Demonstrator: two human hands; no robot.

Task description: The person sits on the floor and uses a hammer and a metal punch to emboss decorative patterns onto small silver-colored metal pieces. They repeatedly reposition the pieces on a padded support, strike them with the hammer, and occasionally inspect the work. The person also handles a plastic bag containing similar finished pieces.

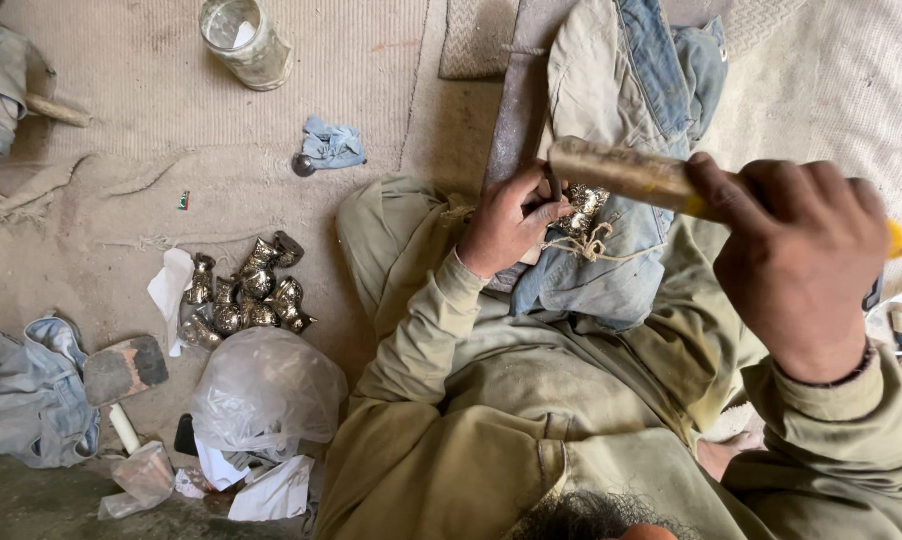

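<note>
Left hand (506,225) pinches metal piece (582,208); right hand (796,255) grips mallet (621,172) just above

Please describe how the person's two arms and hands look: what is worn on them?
Both arms wear long, loose sleeves of olive-khaki cloth, creased and dusty. The left sleeve ends at the wrist with a plain cuff; the left hand is bare, without glove. The right sleeve has a dark inner edge at its cuff; the right hand is also bare.

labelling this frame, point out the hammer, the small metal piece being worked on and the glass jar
hammer (621,172), head view, on its worn head
small metal piece (583,205), head view, its shiny middle
glass jar (246,40), head view, its side wall
</note>
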